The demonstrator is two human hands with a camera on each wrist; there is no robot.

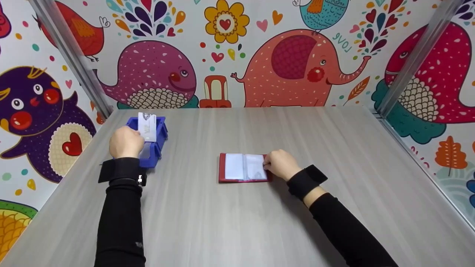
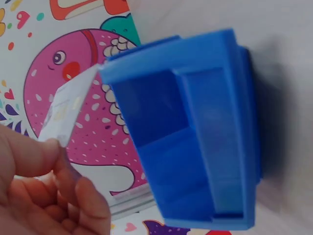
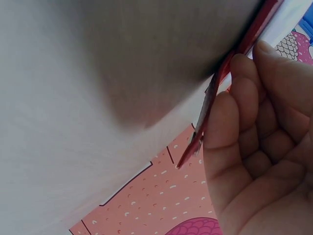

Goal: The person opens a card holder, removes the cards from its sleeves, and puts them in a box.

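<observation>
My left hand [image 1: 126,142] pinches a white card [image 1: 148,128] marked "VIP" between thumb and fingers. The card is held tilted over the blue plastic bin [image 1: 160,139] at the table's left. In the left wrist view, the card [image 2: 73,105] has its far edge by the bin's rim [image 2: 166,51]. Near the table's middle lies an open red card holder [image 1: 222,168] with clear sleeves. My right hand [image 1: 282,163] pinches its right edge between thumb and forefinger. From the right wrist, the red cover [image 3: 260,22] is seen edge-on beside my curled fingers.
The grey wood-grain table [image 1: 207,222] carries the bin and the holder. A patterned wall [image 1: 230,55] with cartoon animals stands behind it, and metal posts [image 1: 70,55] rise at the back corners.
</observation>
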